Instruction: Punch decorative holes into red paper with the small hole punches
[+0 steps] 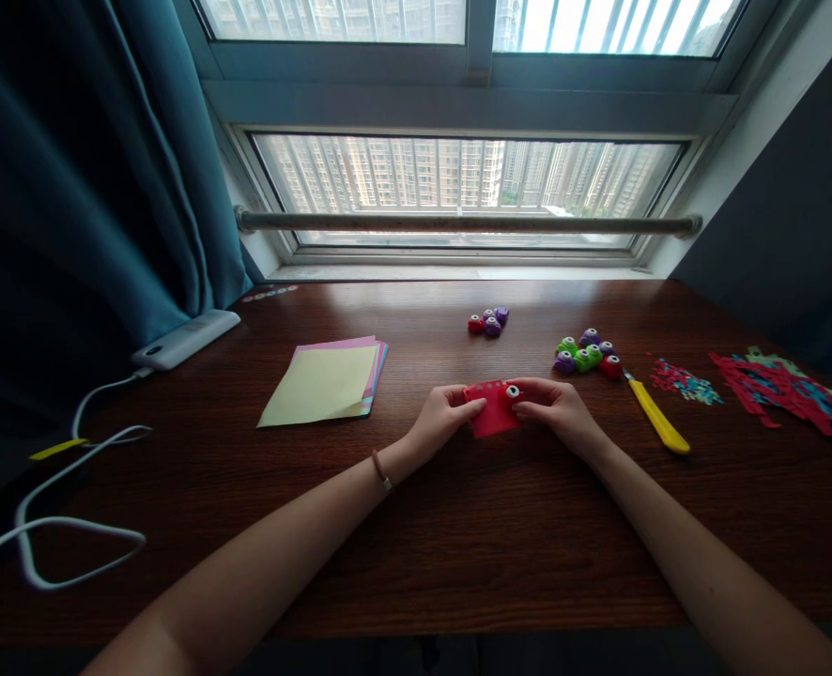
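My left hand pinches the left side of a small piece of red paper, thumb in front. A row of small holes runs along the paper's top edge. At its upper right corner sits a small red craft punch with a white and black button. My right hand has its thumb and fingers closed around this punch. Just beyond that hand stand several green and purple craft punches and a red one. A smaller group of red and purple punches is farther back.
A stack of coloured paper lies left of my hands. On the right are a yellow-handled craft knife, tiny punched-out bits and cut paper strips. A white power strip with its cable is at far left.
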`<state>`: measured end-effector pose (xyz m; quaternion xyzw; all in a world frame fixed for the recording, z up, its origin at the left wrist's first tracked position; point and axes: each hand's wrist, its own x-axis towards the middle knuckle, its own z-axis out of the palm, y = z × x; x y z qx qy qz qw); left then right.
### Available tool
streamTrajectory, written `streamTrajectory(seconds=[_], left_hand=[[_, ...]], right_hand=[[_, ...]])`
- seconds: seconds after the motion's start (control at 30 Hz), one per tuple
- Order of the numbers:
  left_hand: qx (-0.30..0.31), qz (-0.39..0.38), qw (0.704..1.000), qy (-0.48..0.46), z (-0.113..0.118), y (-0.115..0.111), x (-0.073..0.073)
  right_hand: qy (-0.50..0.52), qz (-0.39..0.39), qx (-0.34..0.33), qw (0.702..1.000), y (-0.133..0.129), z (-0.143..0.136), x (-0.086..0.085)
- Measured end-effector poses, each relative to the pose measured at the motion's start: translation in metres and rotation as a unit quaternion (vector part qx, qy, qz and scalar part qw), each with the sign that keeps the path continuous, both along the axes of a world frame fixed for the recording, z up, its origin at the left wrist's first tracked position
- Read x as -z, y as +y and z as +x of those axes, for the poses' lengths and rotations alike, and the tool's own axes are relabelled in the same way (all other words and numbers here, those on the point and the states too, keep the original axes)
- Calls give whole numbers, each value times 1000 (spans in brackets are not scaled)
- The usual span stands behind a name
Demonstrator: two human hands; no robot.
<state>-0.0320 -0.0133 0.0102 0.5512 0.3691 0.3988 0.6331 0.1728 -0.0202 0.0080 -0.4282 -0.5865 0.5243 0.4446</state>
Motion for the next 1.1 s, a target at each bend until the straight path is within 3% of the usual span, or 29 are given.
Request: streamTrajectory(seconds=[0.17,0.3,0.47,0.6,0.77,1.1], left_hand=[[0,36,998,44,2,0,5],[-33,126,978,160,1,-1,9],[-84,242,902,347,-3,-4,7],[-93,302,844,433,-1,-7,4],[-107,329,812,470,1,-11,6],[-73,355,791,493,0,-12,6]], right_hand=[[-28,3,-29,999,1,2,-6],[-73,-10,-51,996,2,8,-8],[-106,-9,-87,990,2,15,-6],[-132,56,-83,986,2,18,-7],[-262,124,-57,955,4,21,-10],[-291,72,-71,951,4,30,-13]])
